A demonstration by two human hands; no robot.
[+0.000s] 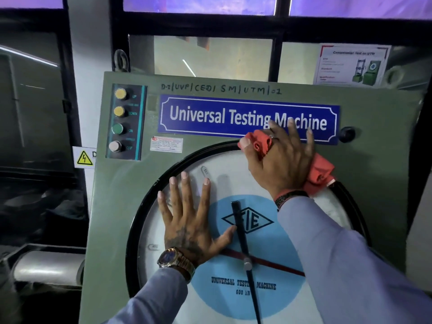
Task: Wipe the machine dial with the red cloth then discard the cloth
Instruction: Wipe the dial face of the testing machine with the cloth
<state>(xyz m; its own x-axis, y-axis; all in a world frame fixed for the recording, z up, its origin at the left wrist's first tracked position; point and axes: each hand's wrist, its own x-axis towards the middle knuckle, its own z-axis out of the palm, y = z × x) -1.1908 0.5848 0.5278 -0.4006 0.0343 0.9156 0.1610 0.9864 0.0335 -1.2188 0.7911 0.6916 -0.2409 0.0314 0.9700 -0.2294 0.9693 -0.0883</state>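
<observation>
The machine dial (217, 183) is a large round white face with a black rim, a blue centre disc, and black and red pointers, set in a green panel. My right hand (282, 160) presses the red cloth (319, 170) flat against the dial's top edge, just under the blue nameplate; cloth shows at my thumb and behind my palm. My left hand (189, 220) lies flat on the dial's left half with fingers spread and nothing in it.
The green panel (121, 195) carries a strip of push buttons (119, 120) at upper left, a blue "Universal Testing Machine" nameplate (205, 115) and a black knob (347, 134) at right. A yellow hazard sticker (84, 158) sits left. Windows and a poster (350, 65) are behind.
</observation>
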